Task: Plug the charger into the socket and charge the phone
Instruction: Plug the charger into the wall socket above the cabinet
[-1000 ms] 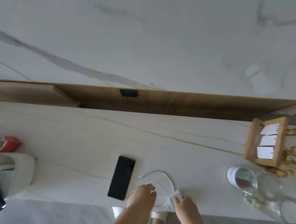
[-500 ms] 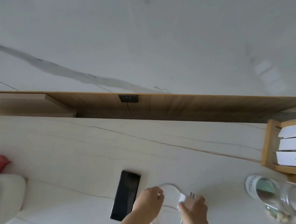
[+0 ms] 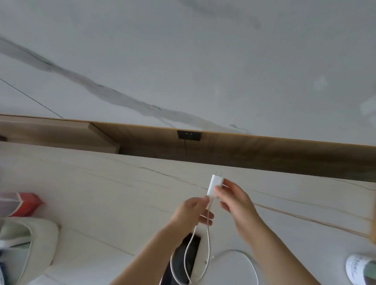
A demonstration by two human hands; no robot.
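Lifted off the counter since a moment ago — charger (image 3: 215,185) now up in the air, both hands raised with it, prongs pointing toward the back wall. Right hand (image 3: 237,204) pinching the white block near its lower end, thumb in front, other fingers curled behind. Left hand (image 3: 192,213) just beside and below, fingertips pressed together on the cable (image 3: 208,236) right where it leaves the charger, remaining fingers loosely folded. Cable hanging down from that pinch in a long loop, crossing over the phone (image 3: 182,267), then curling in a wide ring on the pale countertop (image 3: 104,194) to the right. Phone lying flat, dark screen up, partly hidden under the left forearm, not yet connected as far as can be seen. Socket (image 3: 189,135) — a small dark plate set in the wooden strip at the back — well apart from the prongs, empty. Red packet (image 3: 26,204) and cream bag (image 3: 33,238) at far left; glass jar (image 3: 363,276) at far right.
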